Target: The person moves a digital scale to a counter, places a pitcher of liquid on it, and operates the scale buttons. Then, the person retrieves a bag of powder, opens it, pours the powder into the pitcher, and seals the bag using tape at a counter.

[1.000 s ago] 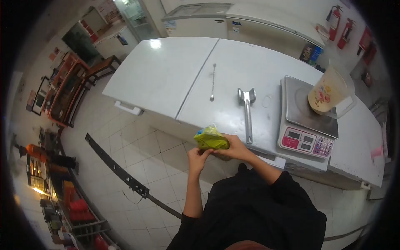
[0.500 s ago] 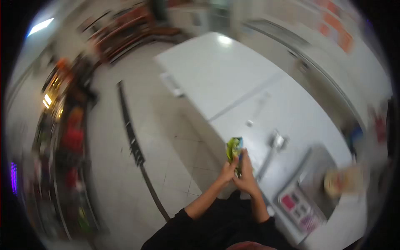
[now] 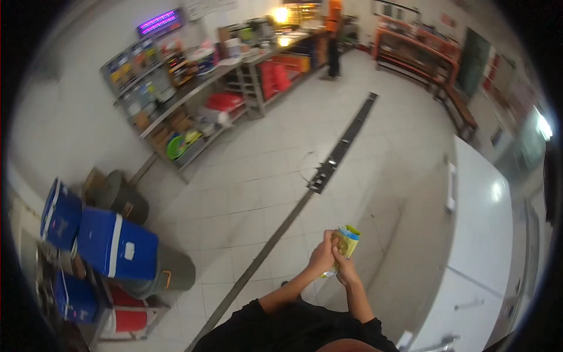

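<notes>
A crumpled, yellow-green plastic packet (image 3: pixel 348 242) with a light blue patch is held in front of my body, over the tiled floor. My left hand (image 3: pixel 321 256) is closed around its left side. From the right and below, my right hand (image 3: pixel 346 268) grips the same packet, its fingers close against the left hand. The packet's top end sticks out above both hands, and a bit of its lower edge shows under the left one. Blur hides its print and whether it is torn.
To the right runs a white-topped counter (image 3: pixel 478 229). Blue cooler boxes (image 3: pixel 117 242) and a grey bin (image 3: pixel 176 271) stand at the lower left. Along the back wall are loaded steel shelves (image 3: pixel 193 102) and a person in orange (image 3: pixel 333 29). A dark strip (image 3: pixel 275 240) crosses the floor.
My view has swung left, away from the counter with the scale, toward the floor, shelves and coolers. Both hands still hold the packet, now over the floor rather than at the counter's edge.
</notes>
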The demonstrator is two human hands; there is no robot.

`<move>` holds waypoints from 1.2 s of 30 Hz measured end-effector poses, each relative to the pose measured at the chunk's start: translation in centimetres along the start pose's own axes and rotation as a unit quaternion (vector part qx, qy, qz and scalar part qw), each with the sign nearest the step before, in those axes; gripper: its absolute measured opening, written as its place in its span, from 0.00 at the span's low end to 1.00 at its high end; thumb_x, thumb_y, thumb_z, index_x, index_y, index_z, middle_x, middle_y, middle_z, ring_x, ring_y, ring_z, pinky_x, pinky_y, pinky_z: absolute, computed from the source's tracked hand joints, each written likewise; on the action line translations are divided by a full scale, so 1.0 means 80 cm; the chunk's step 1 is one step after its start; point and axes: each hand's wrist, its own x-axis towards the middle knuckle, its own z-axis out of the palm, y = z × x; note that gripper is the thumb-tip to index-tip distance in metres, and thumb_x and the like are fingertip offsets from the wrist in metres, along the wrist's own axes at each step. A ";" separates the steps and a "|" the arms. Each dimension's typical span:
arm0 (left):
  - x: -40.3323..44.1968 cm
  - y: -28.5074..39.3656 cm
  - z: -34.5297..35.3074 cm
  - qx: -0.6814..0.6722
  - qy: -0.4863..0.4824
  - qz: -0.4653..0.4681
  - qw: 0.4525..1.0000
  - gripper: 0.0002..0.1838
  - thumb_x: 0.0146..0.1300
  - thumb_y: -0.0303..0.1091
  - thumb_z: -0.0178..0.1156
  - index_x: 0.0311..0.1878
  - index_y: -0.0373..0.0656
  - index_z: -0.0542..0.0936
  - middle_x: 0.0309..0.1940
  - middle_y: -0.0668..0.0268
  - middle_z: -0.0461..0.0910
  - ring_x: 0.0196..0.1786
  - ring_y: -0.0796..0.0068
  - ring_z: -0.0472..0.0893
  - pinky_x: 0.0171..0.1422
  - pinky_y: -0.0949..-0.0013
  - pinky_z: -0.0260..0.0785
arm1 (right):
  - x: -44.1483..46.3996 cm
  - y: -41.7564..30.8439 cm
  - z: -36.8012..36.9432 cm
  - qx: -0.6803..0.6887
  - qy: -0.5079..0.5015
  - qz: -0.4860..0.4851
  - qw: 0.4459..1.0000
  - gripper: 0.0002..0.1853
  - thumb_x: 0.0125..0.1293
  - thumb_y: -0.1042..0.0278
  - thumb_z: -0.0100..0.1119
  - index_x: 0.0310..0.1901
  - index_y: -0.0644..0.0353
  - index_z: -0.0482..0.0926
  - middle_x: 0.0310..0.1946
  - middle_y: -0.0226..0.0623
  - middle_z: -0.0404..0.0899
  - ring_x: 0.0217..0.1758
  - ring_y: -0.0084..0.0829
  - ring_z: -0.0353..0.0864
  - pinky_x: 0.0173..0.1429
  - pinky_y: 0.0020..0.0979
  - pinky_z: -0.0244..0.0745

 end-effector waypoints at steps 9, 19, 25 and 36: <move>0.084 -0.096 -0.140 0.103 0.175 0.001 0.979 0.25 0.59 0.37 0.40 0.60 0.41 0.54 0.63 0.58 0.44 0.62 0.49 0.43 0.57 0.46 0.39 | 0.157 0.052 0.169 0.025 -0.128 0.141 0.981 0.21 0.59 0.61 0.48 0.53 0.57 0.61 0.45 0.34 0.68 0.48 0.28 0.68 0.51 0.30 0.64; 0.285 -0.225 -0.352 -0.281 0.247 0.024 0.927 0.22 0.60 0.30 0.42 0.58 0.37 0.57 0.54 0.57 0.61 0.56 0.67 0.63 0.57 0.68 0.57 | 0.481 0.137 0.359 -0.106 -0.056 0.029 0.992 0.08 0.51 0.72 0.58 0.29 0.59 0.68 0.22 0.27 0.69 0.23 0.20 0.68 0.26 0.22 0.64; 0.402 -0.283 -0.496 -0.146 0.275 -0.024 0.950 0.39 0.57 0.48 0.50 0.60 0.30 0.44 0.56 0.45 0.54 0.59 0.54 0.58 0.61 0.62 0.50 | 0.651 0.195 0.504 -0.206 -0.094 0.046 0.973 0.06 0.49 0.74 0.59 0.24 0.61 0.70 0.20 0.27 0.70 0.21 0.19 0.68 0.23 0.22 0.64; 0.583 -0.510 -0.793 -0.047 0.263 -0.133 0.954 0.48 0.44 0.44 0.64 0.60 0.37 0.43 0.44 0.49 0.70 0.44 0.56 0.74 0.46 0.64 0.67 | 0.929 0.352 0.778 -0.297 -0.401 0.219 0.838 0.24 0.47 0.65 0.63 0.45 0.61 0.65 0.36 0.34 0.70 0.37 0.26 0.70 0.43 0.28 0.66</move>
